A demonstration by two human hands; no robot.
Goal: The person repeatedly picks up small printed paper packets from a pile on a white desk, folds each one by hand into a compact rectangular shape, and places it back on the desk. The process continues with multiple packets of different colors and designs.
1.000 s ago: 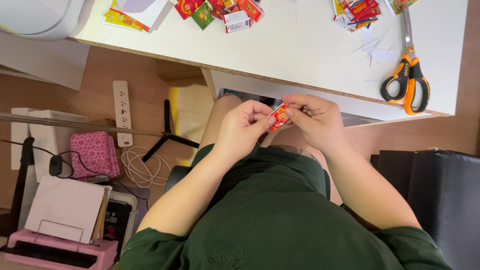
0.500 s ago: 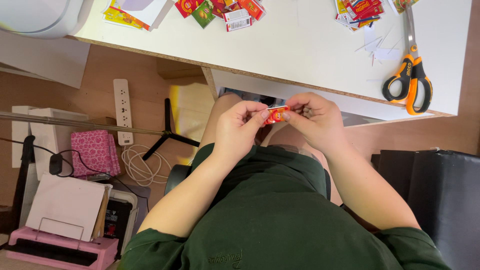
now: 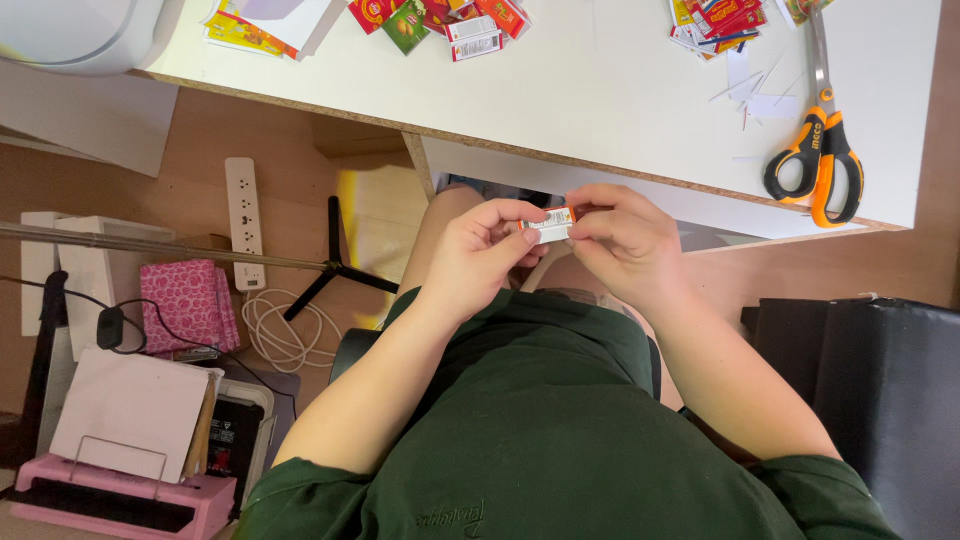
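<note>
Both hands are meeting just below the near edge of the white counter (image 3: 600, 90), above the lap. The left hand (image 3: 480, 255) and the right hand (image 3: 625, 240) are pinching a small white and orange paper cut-out (image 3: 549, 226) between them, fingers (image 3: 520, 212) closed tight on its ends. Far on the counter, a heap of red, green and yellow printed cut-outs (image 3: 440, 18) is lying left of centre, and a second heap (image 3: 715, 22) is sitting further right with white paper slivers (image 3: 750, 90) beside it. Orange-and-black scissors (image 3: 815, 150) are lying near the right edge. On the wooden floor at left, a white power strip (image 3: 243, 220), a coiled white cable (image 3: 285, 335), a pink patterned pouch (image 3: 190, 305) and a pink machine (image 3: 120, 500) are standing about.
</note>
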